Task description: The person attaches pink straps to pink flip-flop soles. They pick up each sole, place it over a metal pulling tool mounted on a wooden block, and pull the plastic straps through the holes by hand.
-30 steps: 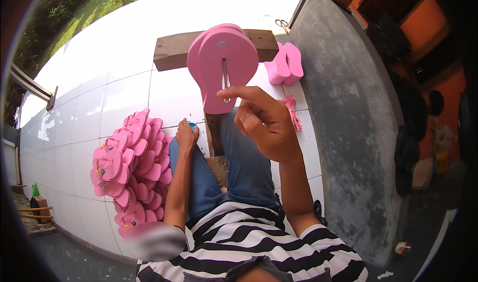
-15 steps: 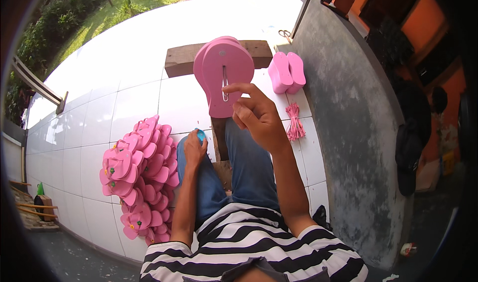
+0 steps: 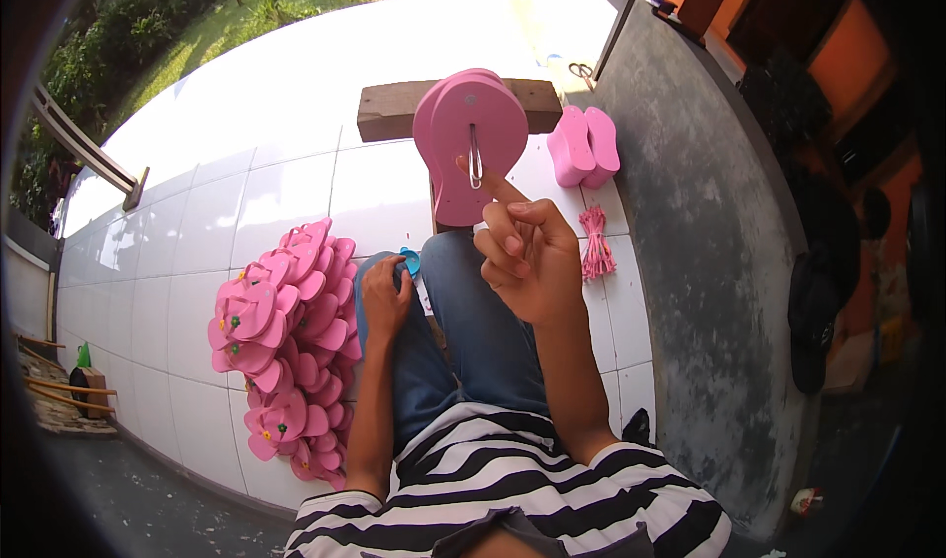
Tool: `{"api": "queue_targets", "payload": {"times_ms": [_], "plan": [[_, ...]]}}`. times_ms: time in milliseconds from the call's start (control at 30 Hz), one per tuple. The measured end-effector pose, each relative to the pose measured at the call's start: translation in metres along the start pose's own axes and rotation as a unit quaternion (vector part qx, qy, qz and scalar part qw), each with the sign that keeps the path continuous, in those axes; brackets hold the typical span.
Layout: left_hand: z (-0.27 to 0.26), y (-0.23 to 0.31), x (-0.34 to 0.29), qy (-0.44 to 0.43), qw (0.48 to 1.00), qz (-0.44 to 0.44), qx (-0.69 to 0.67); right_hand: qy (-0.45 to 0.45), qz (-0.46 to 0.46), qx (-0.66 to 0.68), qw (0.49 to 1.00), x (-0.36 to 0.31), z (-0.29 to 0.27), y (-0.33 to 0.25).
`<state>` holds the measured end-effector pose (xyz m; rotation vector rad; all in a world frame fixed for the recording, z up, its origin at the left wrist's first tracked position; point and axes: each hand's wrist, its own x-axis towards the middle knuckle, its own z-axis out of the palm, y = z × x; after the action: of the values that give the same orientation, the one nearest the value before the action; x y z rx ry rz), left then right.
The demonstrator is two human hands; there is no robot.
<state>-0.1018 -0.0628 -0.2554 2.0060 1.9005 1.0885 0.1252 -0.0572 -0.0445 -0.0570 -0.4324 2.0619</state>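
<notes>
Person seated at a wooden beam (image 3: 394, 115), seen from the head. Two pink soles (image 3: 493, 130), overlapping, lie across the beam at the far centre, their narrow ends toward the person; a slender metal loop (image 3: 475, 164) runs from the middle of the front sole toward its near end. The right hand (image 3: 527, 253) is half open, its index finger extended to the loop and crossing it, the other fingers loosely bent; whether finger and metal touch cannot be told. The left hand (image 3: 386, 297) rests at the left knee of the blue jeans (image 3: 434, 351), fingers curled at the edge of a small blue object (image 3: 410, 260); whether it grips this object cannot be told. Left: a large heap of pink sandals (image 3: 320, 317), some bearing small yellow and green flowers, on the white tiled floor (image 3: 207, 233). Right: two upright stacks of pink soles (image 3: 572, 149) side by side, with a tied bundle of pink straps (image 3: 597, 243) nearer the person. Far right: scissors (image 3: 583, 70) beside the grey wall (image 3: 690, 213)
</notes>
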Motion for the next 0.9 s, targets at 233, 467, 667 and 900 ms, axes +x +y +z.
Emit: {"api": "queue_targets", "payload": {"times_ms": [233,467,667,900], "plan": [[0.009,-0.021,0.0,0.01,1.0,0.005,0.011,0.153,-0.212,-0.497,0.828,-0.012,0.024,0.01],[0.021,-0.028,0.003,-0.009,0.994,-0.039,-0.097,0.124,-0.273,-0.698,0.65,0.007,-0.015,0.019],[0.037,-0.013,0.009,-0.012,0.961,-0.118,-0.252,0.093,-0.281,-0.75,0.591,0.018,-0.013,0.004],[0.055,-0.017,0.011,-0.011,0.949,-0.14,-0.283,0.119,-0.456,-0.683,0.558,-0.002,-0.1,0.003]]}}
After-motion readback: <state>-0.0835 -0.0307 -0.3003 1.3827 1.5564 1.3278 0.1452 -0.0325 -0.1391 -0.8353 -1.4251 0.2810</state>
